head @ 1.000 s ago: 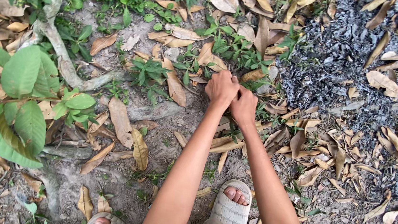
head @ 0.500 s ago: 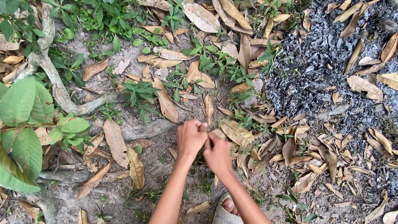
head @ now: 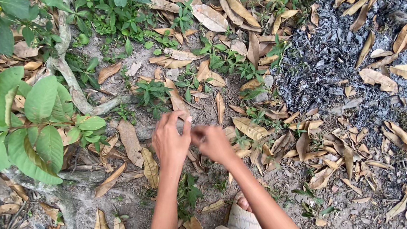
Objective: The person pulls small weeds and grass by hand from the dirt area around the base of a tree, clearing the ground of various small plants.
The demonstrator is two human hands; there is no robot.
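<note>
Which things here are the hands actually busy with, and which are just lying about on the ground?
In hand:
left hand and right hand, fingertips close together; whether they pinch something is too blurred to tell.

Lying about:
dry brown leaves
grey ash patch
green leafy branch
pale root
sandal

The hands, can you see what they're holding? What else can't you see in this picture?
- Head view: anything between the left hand and right hand is hidden by the fingers and blurred; too small to tell.
- Head view: the foot in the pale sandal is partly covered by the right forearm and cut off at the bottom edge.
- Head view: the large green leaves hide the ground beneath.
</note>
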